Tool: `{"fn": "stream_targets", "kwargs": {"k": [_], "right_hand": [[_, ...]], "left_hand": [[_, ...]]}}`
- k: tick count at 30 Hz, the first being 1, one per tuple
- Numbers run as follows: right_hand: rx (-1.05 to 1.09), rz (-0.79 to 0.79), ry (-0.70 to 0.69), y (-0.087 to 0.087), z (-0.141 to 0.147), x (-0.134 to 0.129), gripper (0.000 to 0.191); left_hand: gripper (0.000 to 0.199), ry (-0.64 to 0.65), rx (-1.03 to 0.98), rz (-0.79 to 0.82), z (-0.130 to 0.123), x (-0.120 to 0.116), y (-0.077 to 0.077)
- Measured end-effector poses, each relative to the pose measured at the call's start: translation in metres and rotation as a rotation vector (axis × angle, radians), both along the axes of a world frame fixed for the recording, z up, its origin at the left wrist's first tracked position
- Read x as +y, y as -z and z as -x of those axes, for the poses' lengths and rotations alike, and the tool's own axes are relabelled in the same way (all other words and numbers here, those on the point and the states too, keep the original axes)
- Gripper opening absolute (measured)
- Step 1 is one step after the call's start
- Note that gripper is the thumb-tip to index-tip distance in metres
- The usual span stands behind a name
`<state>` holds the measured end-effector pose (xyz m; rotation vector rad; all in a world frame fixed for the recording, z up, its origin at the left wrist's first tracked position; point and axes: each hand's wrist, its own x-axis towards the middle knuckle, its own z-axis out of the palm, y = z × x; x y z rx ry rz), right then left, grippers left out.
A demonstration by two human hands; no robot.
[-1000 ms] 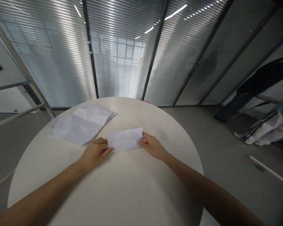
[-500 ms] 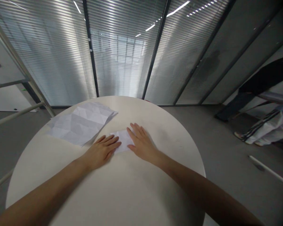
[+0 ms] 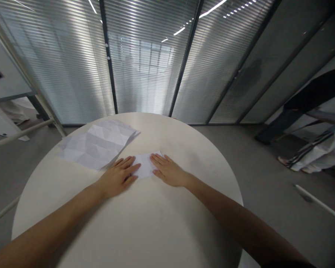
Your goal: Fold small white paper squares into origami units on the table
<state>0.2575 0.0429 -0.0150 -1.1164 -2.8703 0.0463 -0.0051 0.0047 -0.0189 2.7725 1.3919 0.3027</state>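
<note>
A small folded sheet of white paper (image 3: pixel 144 165) lies flat on the round white table (image 3: pixel 134 223). My left hand (image 3: pixel 119 176) rests on its left edge, fingers stretched out and the thumb apart. On the right edge lies my right hand (image 3: pixel 169 170), flat, with the fingers extended over the paper. Parts of the paper under both hands are hidden. Beyond my left hand, larger creased white sheets (image 3: pixel 97 145) lie spread on the table, their surface marked with many fold lines.
Glass panels with blinds (image 3: pixel 145 74) stand behind the table. A metal frame (image 3: pixel 44 106) rises at the left. Two people stand at the right, one in dark clothes (image 3: pixel 312 91), one in white trousers (image 3: pixel 318 150). A pale bar (image 3: pixel 321 204) crosses the floor at lower right.
My right hand has come down flatter onto the paper's right edge. The fingers of my left hand have spread and shifted slightly left, so more of the paper's middle shows.
</note>
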Motion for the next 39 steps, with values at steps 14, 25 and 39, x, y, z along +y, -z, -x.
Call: {"fn": "stream_targets", "kwargs": {"k": [14,25,39], "right_hand": [[0.125,0.149,0.013,-0.029,0.014,0.034,0.105],[0.194,0.025,-0.097,-0.029,0.044,0.052,0.091],[0.401,-0.323,-0.178,-0.044,0.019,0.005,0.022]], "left_hand": [[0.044,0.021,-0.085,-0.025,0.0,0.001,0.001],[0.095,-0.135,-0.276,-0.08,0.0,0.0,0.007],[0.063,-0.041,-0.328,-0.233,-0.002,-0.004,-0.004]]}}
